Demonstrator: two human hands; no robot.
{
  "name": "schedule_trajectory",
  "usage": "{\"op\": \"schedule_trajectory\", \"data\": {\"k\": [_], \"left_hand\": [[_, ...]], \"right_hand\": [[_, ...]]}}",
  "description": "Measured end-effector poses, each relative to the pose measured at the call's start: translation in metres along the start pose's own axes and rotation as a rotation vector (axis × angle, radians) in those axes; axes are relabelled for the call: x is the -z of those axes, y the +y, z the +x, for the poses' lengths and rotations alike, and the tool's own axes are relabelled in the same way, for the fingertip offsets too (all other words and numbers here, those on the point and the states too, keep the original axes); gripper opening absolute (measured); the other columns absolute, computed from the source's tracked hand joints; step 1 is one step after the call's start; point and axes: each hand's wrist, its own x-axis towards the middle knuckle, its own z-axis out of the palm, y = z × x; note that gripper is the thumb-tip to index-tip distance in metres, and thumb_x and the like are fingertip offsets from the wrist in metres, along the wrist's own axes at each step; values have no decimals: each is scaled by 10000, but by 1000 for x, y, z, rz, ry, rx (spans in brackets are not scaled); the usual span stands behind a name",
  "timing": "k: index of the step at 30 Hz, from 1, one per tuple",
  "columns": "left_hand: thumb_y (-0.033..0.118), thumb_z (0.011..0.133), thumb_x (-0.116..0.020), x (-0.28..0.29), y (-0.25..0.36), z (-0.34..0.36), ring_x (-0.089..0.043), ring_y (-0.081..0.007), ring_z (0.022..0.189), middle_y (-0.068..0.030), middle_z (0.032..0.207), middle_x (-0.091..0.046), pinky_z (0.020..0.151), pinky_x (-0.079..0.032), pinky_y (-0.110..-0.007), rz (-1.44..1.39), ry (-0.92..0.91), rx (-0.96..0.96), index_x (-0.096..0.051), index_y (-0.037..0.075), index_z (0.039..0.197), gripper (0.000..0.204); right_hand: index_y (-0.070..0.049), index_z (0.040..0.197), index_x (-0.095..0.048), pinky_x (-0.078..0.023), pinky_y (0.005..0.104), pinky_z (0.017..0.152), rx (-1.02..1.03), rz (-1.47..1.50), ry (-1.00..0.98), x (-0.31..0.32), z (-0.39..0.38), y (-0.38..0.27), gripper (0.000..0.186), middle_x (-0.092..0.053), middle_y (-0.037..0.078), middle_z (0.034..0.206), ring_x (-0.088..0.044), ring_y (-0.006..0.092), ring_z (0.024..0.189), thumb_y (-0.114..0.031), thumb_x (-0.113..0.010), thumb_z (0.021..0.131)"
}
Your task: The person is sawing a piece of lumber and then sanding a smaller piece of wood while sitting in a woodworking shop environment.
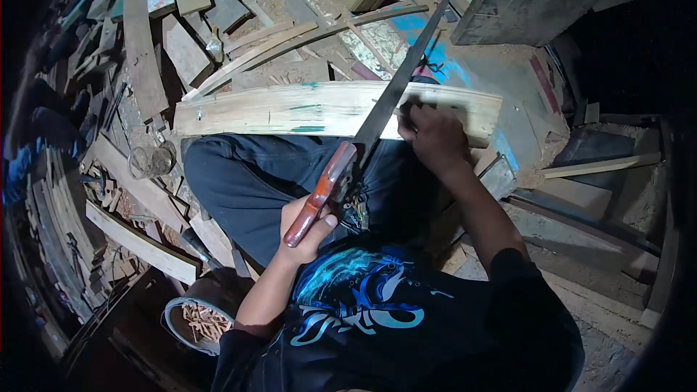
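Observation:
My left hand [305, 236] grips the red-brown wooden handle [323, 185] of a long handsaw, whose dark blade [392, 94] points up and away from me, slanting across a pale plank [254, 112]. The plank lies crosswise over my legs in dark trousers [254, 181]. My right hand [432, 131] is closed, with fingers curled over the plank just right of the blade; a thin stick-like piece shows by the fingertips, but what they hold is too dark to make out.
Wood offcuts [141, 43] and a glass jar [149, 160] lie at left, near a bucket of wooden bits [203, 319]. Curved strips [261, 51] lie beyond the plank. A grey board structure [501, 7] and timber [581, 232] are at right. Dark-clothed legs [47, 131] show at far left.

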Motion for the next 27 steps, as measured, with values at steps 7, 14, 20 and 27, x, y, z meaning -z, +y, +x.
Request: {"op": "schedule_trajectory", "data": {"k": [7,14,20,27], "left_hand": [[108,744,-639,9,6,-19,-381,-146,565,-35,602,-417,548,-347,-297,121,-26,34,-441,35,663,226],[110,768,-636,-5,0,11,-375,-132,553,-22,600,-423,532,-343,-292,91,-41,-29,-439,43,675,227],[88,734,-632,14,7,-30,-449,-175,517,-48,595,-445,527,-382,-312,234,-61,-17,-484,25,683,169],[206,724,-637,1,10,4,-414,-252,514,-80,597,-442,518,-352,-352,233,-89,28,-485,19,678,246]], "right_hand": [[-122,864,-651,-463,477,599,13,-28,4,-3,-2,3,176,-607,96,711,-608,337,669,-294,-630,835],[-111,882,-662,-466,471,599,46,-67,-42,-9,-4,10,197,-599,114,692,-607,339,655,-298,-605,856],[-72,781,-655,-469,477,619,25,42,14,-4,-2,7,238,-595,144,681,-607,347,649,-294,-609,853],[-112,877,-651,-477,473,642,74,-92,-9,-15,-6,19,175,-592,132,669,-608,338,624,-277,-625,826]]}}
